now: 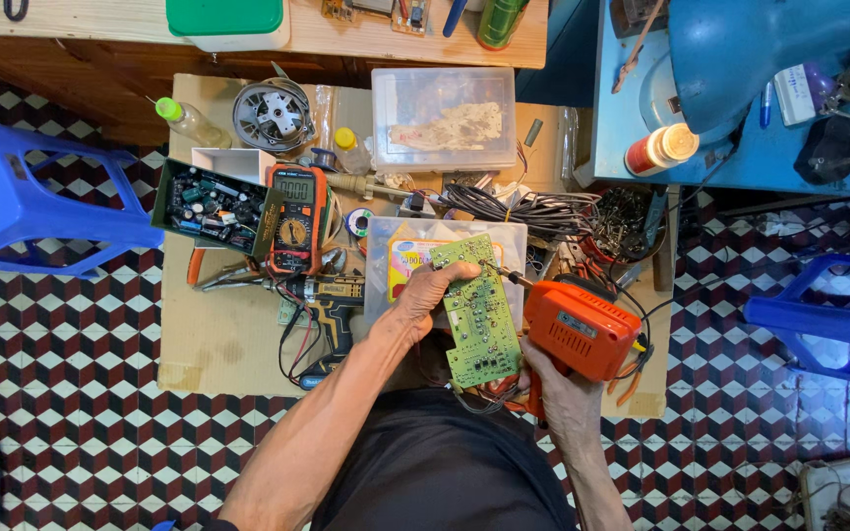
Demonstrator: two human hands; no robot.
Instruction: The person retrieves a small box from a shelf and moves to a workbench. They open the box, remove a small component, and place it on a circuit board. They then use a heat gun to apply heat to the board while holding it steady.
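Green circuit board [479, 313], long and narrow, stands at the centre of the view, held tilted above a clear lidded plastic box [445, 258]. Your left hand [430, 292] grips the board along its 9 o'clock edge, fingers curled over the top corner and thumb against the face. Your right hand [555, 385], at 4 o'clock from the board, is wrapped around the handle of an orange soldering gun [579, 329]; the gun's thin tip [510, 276] points toward 10 o'clock and meets the board near its upper right edge. Whether the tip actually touches the copper cannot be told.

Surroundings, read from the board:
- 9 o'clock: an orange-cased multimeter [296, 216] lying face up, with an open dark green box of small electronic parts [213, 207] just beside it.
- 8 o'clock: a cordless drill [332, 317] lying among black leads on brown cardboard [218, 334].
- 12 o'clock: a second clear container [443, 118] holding pale crumbly material.
- 11 o'clock: a round motor housing [271, 115] and a small bottle with a green cap [189, 122].
- 2 o'clock: a bundle of grey wires [533, 211] and a dish of dark screws [627, 224].
- 9 and 3 o'clock, well apart: blue plastic stools [22, 202] on the chequered tile floor [61, 393].
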